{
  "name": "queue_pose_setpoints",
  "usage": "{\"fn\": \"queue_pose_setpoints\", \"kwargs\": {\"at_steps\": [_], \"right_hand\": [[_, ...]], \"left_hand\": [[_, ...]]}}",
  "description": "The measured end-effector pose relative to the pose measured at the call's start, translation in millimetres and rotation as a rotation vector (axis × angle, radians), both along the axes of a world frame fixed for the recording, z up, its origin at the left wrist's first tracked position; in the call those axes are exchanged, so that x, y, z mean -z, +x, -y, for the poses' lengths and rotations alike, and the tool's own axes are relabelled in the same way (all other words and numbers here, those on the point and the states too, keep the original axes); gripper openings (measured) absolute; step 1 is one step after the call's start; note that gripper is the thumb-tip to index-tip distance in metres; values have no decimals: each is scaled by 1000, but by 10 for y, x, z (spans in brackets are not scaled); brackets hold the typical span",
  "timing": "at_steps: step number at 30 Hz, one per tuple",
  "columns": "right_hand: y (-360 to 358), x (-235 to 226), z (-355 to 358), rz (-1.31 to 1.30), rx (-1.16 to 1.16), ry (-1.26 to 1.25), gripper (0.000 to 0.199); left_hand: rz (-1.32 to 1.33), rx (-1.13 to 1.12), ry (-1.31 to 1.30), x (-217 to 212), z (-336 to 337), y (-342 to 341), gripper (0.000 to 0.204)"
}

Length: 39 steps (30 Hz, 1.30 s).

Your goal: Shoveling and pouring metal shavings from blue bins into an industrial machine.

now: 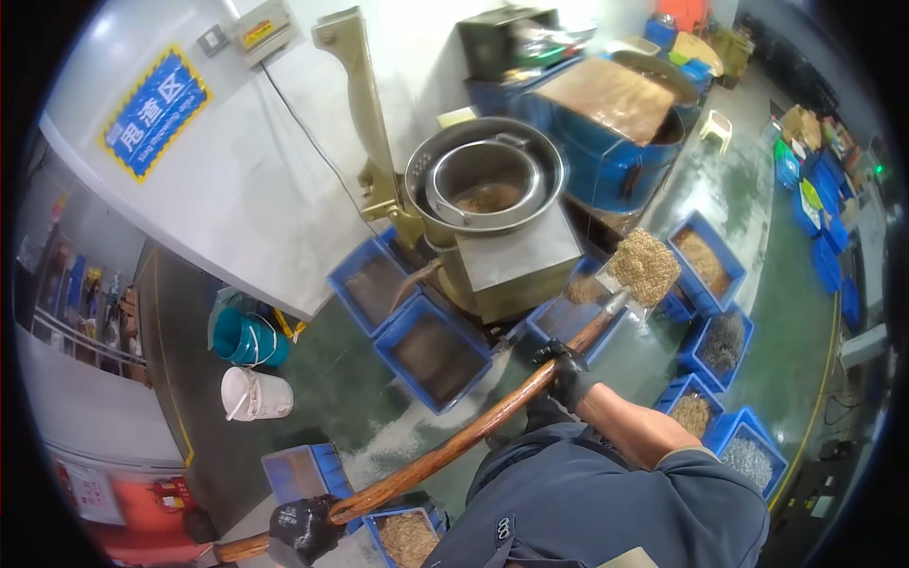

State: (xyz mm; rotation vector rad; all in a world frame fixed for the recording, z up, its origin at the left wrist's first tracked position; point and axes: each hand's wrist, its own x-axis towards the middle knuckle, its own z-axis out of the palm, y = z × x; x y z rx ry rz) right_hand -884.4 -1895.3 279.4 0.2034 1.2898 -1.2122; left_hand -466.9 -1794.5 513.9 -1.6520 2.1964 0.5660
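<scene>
Dressed in a grey shirt (606,497), standing on a green, pale-streaked floor (331,386) near a white wall (227,218). Grasping one wooden-handled shovel (454,443), slanted across the front, with left hand (305,530) wrapped around its rear and right hand (570,375) clenched nearer its far end, heaped with golden chips (644,267). Counted: two adjoining dark-filled blue bins (464,383), one teal bucket (241,336), one white bucket (258,394). Standing between shovel and wall: steel tub (492,227). Beside it, blue drum (592,170).

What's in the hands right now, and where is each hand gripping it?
A shovel, by its wooden shaft: the right hand near the loaded front end, the left hand farther back toward the rear end.
</scene>
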Motion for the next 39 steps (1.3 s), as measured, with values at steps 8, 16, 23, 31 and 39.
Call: {"fn": "queue_pose_setpoints", "kwargs": {"at_steps": [8,16,23,31,39], "right_hand": [[52,-354,446,120,10,-41,17],[390,-754,1051,7,-279,23,25],[759,-548,1727,105,-460,-380,22],[825,-236,2320,811,-409,-618,30],[770,410,2346,498,-356,-354,21]], "left_hand": [[-145,-182,18,-239,55,-72,11],[-78,-253,-152,-129,-508,60,11],[46,-321,-582,-313,-824,-627,9],[312,-601,-864,299,-1087,-1425,23],[246,-648,-660,201,-942,-1737,37]]}}
